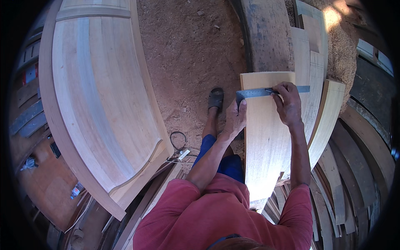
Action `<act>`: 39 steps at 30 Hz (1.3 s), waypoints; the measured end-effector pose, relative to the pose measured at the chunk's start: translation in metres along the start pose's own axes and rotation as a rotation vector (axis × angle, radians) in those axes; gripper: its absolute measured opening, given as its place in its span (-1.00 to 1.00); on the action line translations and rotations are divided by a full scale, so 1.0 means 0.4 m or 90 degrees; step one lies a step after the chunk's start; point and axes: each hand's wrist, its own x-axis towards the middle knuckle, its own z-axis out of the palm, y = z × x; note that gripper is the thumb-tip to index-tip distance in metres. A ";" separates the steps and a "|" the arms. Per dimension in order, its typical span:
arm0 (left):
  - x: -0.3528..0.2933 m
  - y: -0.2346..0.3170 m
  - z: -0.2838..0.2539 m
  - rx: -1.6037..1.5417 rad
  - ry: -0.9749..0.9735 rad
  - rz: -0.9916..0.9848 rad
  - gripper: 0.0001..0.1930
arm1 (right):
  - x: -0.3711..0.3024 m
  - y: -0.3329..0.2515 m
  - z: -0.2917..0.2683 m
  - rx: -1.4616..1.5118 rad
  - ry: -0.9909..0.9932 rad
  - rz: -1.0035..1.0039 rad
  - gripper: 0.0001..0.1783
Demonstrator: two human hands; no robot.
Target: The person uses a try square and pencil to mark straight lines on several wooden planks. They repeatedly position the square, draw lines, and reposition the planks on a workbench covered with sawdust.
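Observation:
A pale wooden board (266, 137) lies lengthwise in front of me on the right. Across it, near its far end, rests a metal try square (255, 92), its stock at the board's left edge and its blade reaching past the right edge. My left hand (236, 118) is closed on the stock, thumb up, pressing it to that edge. Pinched in the fingers of my right hand (288, 103) is a thin dark pencil (271, 91), its tip by the blade. I cannot make out any line on the wood there.
A large panelled wooden door (100, 83) stretches along the left. Beyond the board is a worn, thick plank (268, 37). More cut boards (327, 112) lie to the right, near sawdust (339, 54). A cable with a white power strip (183, 155) sits by the door's near corner.

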 end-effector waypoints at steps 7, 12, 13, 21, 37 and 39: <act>0.001 -0.003 0.004 0.030 0.020 0.019 -0.58 | 0.001 -0.010 -0.004 0.026 0.002 0.003 -0.77; 0.000 -0.016 0.004 0.035 0.030 0.013 -0.57 | 0.000 -0.044 -0.036 -0.002 0.082 0.039 -0.82; 0.000 -0.018 0.004 0.030 0.031 0.006 -0.56 | -0.001 -0.050 -0.047 0.021 0.080 0.064 -0.83; 0.000 -0.016 0.008 0.018 0.038 0.008 -0.56 | 0.024 -0.094 0.009 0.587 0.016 0.178 -0.77; -0.007 0.014 0.013 0.005 0.045 0.002 -0.60 | 0.060 -0.115 -0.003 0.482 -0.070 0.132 -0.81; -0.007 0.011 0.010 0.018 0.043 0.001 -0.60 | 0.059 -0.116 0.009 0.509 -0.066 0.141 -0.81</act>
